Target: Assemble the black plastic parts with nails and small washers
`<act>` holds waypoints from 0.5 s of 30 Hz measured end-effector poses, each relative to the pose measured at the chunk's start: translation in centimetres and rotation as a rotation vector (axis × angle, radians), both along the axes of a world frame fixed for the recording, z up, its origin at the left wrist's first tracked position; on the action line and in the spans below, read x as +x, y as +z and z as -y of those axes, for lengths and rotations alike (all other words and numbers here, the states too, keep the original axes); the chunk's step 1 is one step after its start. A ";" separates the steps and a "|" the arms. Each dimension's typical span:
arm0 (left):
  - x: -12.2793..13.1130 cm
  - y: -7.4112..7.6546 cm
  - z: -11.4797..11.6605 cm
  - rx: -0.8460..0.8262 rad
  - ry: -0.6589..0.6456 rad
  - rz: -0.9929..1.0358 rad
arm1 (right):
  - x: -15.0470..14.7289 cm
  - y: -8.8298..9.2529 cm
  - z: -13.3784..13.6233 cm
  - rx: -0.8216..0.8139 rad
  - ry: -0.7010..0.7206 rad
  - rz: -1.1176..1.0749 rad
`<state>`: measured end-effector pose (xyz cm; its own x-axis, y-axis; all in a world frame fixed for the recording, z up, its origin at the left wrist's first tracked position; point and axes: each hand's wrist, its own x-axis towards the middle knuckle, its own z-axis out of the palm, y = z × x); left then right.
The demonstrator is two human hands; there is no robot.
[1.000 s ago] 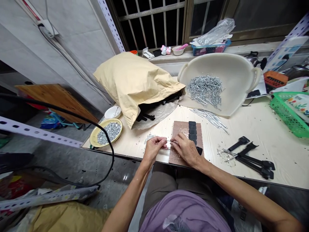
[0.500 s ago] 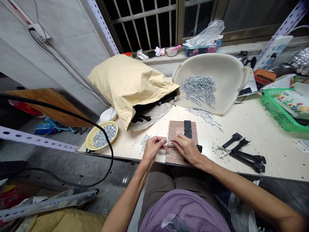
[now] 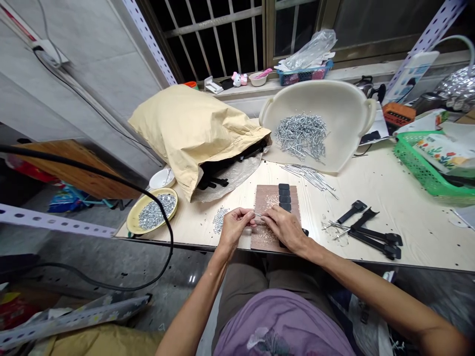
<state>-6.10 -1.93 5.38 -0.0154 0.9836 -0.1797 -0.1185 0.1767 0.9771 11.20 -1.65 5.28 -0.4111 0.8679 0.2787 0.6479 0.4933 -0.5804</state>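
Note:
My left hand (image 3: 236, 227) is closed in a pinch at one end of a thin metal pin (image 3: 258, 215). Facing it, my right hand (image 3: 287, 228) pinches the pin's other end; the exact fingertip contact is too small to make out. Both hands are over a brown board (image 3: 265, 197) sprinkled with pale crumbs. Along the board's right side lies a row of black flat-ended pieces (image 3: 284, 193), partly covered by my right hand. Just left of my left hand is a small heap of tiny metal parts (image 3: 219, 220).
A yellow bowl (image 3: 129, 225) of small metal parts stands at left. Behind are a cream sack (image 3: 193, 123) with black pieces and a white basin (image 3: 345, 113) of metal pins. Loose pins (image 3: 309, 177), black handles (image 3: 374, 237) and a green basket (image 3: 419, 168) lie rightward.
The camera view has turned a little, so the table's things appear shifted left. My hands keep nearly the same pose, with the pin still between them.

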 end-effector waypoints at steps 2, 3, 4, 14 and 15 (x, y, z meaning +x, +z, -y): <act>0.0 0.1 -0.1 0.001 -0.006 -0.013 | 0.1 0.1 -0.2 -0.056 0.012 -0.089; 0.0 0.1 -0.1 -0.003 -0.007 -0.012 | 0.2 0.2 -0.2 -0.063 0.010 -0.120; 0.1 0.1 -0.1 -0.007 -0.008 -0.007 | 0.3 0.3 -0.3 -0.056 0.006 -0.131; 0.6 0.2 0.0 0.007 -0.001 -0.039 | 0.4 -0.3 -0.9 -0.604 0.047 -0.416; 0.6 0.3 0.0 0.008 0.000 -0.053 | 0.4 -0.5 -1.1 -0.727 0.053 -0.472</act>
